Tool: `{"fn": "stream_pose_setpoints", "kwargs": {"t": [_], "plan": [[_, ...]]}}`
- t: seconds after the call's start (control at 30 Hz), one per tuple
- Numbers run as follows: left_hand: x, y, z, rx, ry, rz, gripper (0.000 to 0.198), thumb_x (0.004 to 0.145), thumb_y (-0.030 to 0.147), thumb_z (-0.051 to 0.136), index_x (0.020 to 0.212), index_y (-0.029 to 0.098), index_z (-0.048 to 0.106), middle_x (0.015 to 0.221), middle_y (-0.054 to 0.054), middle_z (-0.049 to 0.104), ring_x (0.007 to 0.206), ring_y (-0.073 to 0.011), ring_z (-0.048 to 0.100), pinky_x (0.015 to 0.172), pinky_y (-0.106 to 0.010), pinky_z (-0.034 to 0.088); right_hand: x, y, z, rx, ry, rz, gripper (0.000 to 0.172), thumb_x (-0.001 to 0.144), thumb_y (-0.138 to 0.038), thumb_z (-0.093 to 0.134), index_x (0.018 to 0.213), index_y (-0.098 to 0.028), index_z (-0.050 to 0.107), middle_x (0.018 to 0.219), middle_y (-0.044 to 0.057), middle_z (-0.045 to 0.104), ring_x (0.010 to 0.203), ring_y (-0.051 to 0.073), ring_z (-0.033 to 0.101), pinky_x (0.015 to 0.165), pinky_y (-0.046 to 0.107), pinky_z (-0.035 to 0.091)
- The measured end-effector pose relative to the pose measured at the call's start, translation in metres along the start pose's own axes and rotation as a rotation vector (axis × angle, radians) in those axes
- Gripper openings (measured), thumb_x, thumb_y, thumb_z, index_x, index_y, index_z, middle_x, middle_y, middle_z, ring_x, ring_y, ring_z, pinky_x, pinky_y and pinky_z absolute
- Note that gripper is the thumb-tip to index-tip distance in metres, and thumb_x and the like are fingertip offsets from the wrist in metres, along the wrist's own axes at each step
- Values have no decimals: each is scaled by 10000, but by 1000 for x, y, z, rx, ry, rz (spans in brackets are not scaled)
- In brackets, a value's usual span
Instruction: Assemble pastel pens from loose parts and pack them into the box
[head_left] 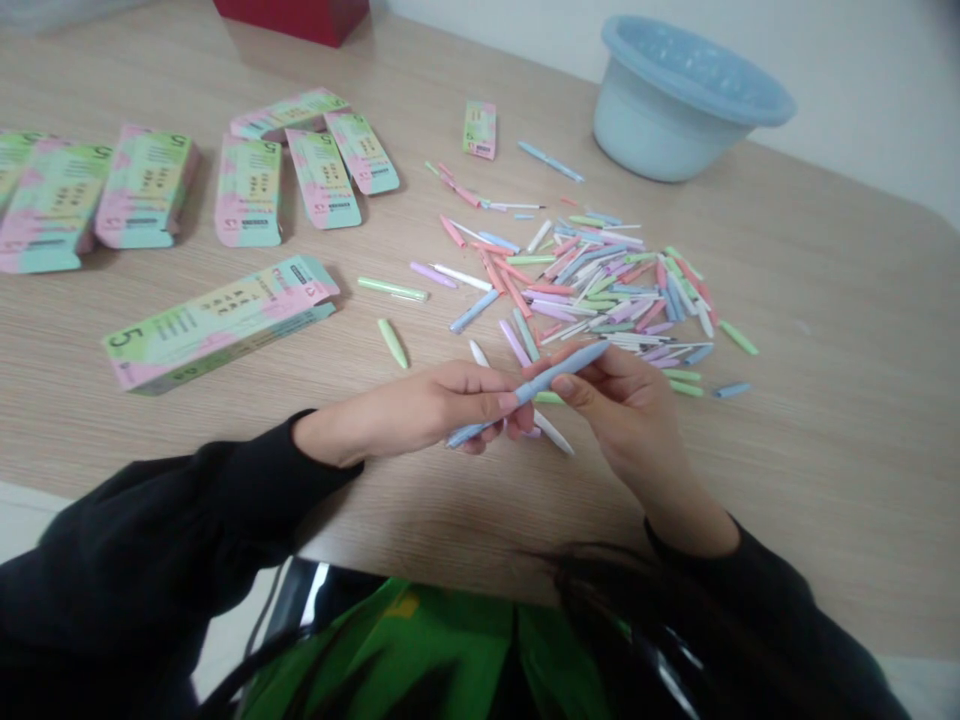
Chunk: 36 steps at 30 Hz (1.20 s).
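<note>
Blue pen (546, 377), lower ctr frame | L hand (446, 402) + R hand (631, 408) both pinch it | we judge light, stiff, prob. slick | best held mid-barrel

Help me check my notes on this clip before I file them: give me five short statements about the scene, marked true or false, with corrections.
1. The left hand and the right hand are both on one blue pen. True.
2. The basin is dark red. False: it is light blue.
3. Beyond the hands lies a loose pile of pen parts in several colours. True.
4. The carton nearest the left hand lies to the right of the pile. False: it lies to the left of it.
5. The sleeves are black. True.
</note>
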<state>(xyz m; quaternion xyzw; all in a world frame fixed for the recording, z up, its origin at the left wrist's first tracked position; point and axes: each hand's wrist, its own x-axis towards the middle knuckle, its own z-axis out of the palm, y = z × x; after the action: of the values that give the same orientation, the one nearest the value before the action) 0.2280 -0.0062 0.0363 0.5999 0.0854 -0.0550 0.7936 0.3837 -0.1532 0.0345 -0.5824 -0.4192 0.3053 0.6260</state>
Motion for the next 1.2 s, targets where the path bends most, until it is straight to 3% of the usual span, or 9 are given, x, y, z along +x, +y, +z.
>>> {"fn": "stream_pose_setpoints", "kwargs": {"t": [0.1,0.27,0.47,0.57,0.67,0.8,1.0,1.07,1.2], "plan": [[0,4,2,93,46,25,284,949,398,668,818,146,659,636,45,533,520,-60,416,456,-167,319,0,0,1,55,-6,7,128,845,-310,823,923,-261,735,920,2,811,821,190,764,744,331,635],[0,6,6,253,55,63,258,991,394,576,1059,154,643,667,39,624,438,-51,423,408,-168,312,0,5,2,64,12,38,190,825,-353,837,892,-239,701,867,7,813,750,178,757,670,303,616],[-5,8,1,134,26,71,290,978,352,565,873,110,686,548,63,396,468,-72,307,428,-219,219,1,6,1,113,-20,41,163,849,-297,814,886,-228,670,863,6,819,589,126,690,509,236,530],[-4,8,2,201,73,120,251,980,302,555,875,116,687,574,50,444,491,-81,346,454,-224,256,2,1,0,111,-11,11,125,836,-272,826,863,-232,711,863,6,820,611,126,688,552,250,558],[-1,5,5,422,226,234,223,963,272,589,846,128,712,627,31,533,556,-97,439,511,-220,338,1,-1,0,83,13,10,123,819,-270,839,880,-240,735,881,10,818,700,164,726,629,302,602],[2,-5,4,664,398,434,195,953,241,621,1005,144,782,790,-39,719,728,-161,634,662,-253,482,-2,1,5,26,80,9,129,832,-293,829,884,-240,724,888,14,813,788,199,756,741,360,619],[1,-13,0,840,472,627,226,960,185,632,1120,179,793,1016,-96,804,901,-202,734,780,-282,548,-1,6,14,41,86,-30,112,861,-289,805,882,-259,700,1033,9,805,1031,219,739,949,426,582],[-1,-11,1,871,484,674,230,964,173,628,1129,182,789,1000,-90,801,884,-193,733,772,-275,551,2,4,12,72,91,-68,105,851,-282,814,871,-268,712,981,-8,791,967,196,731,904,390,587],[-5,-4,8,897,475,673,208,972,163,622,1111,156,777,897,-65,776,785,-156,706,712,-243,540,5,-10,4,-33,51,-66,107,811,-308,847,811,-260,752,736,-15,692,677,155,629,627,306,539]]}}
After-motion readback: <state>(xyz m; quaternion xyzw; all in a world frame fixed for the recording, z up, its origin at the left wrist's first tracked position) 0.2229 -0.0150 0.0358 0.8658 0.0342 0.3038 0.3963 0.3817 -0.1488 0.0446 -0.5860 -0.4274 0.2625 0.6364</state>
